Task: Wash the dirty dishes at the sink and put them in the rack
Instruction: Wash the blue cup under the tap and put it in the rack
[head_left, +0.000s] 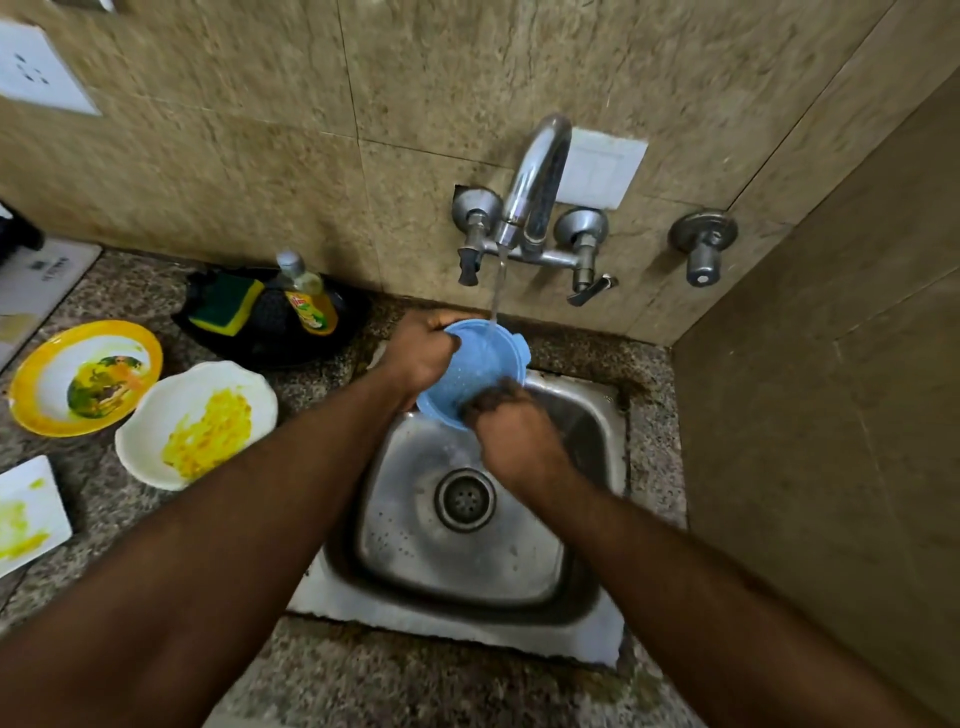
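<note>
Blue bowl (470, 371) held tilted over the far edge of the sink (597, 592), directly under the tap (535, 182) so the stream (496, 291) lands inside it. Left hand (423, 351) keeps its grip clamped on the far-left rim, steadying the bowl; right hand (511, 434) is closed against the near rim (blurred, probably rubbing it). On the desk (322, 670) to the left wait three soiled dishes: yellow plate (31, 384), white bowl (150, 452), square plate (36, 499). Sponge (228, 301) and soap bottle (309, 301) lie beyond. No rack in view.
</note>
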